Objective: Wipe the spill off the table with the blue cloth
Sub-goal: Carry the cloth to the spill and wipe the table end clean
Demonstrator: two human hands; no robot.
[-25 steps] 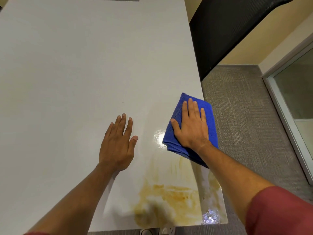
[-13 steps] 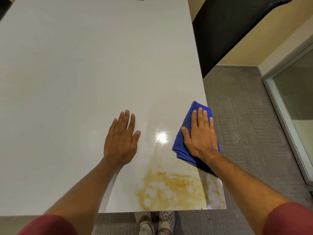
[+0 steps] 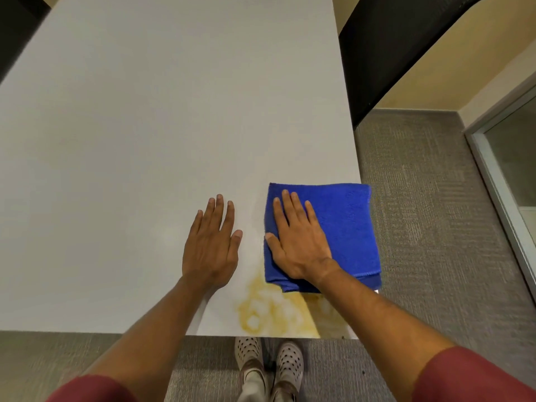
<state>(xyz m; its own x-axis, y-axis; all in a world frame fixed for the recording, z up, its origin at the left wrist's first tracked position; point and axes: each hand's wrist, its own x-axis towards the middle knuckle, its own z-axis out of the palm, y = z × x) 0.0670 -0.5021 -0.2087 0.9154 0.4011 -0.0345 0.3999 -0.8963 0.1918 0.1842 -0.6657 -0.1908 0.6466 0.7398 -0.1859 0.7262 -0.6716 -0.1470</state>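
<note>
We have 1 view, from the head, looking steeply down and forward over the table (image 3: 145, 140) at its near right corner. It sits close above both forearms, and our shoes (image 3: 269, 364) show below, probably slightly stretched by the lens.

1. A large pale grey table (image 3: 150, 117) fills most of the view, running from the near edge to the far top of the frame; its surface is smooth and evenly lit.
2. Grey textured carpet (image 3: 420, 204) covers the floor to the right of the table and along the near edge.
3. A cream-yellow wall (image 3: 452, 71) rises at the far right, meeting the carpet at a grey baseboard.
4. A black panel (image 3: 385, 44), slanted in the view, stands against that wall just beside the table's far right edge.
5. A glass pane in a pale grey frame (image 3: 493, 181) stands at the right edge.
6. A dark shape (image 3: 17, 21) occupies the far left corner.
</note>
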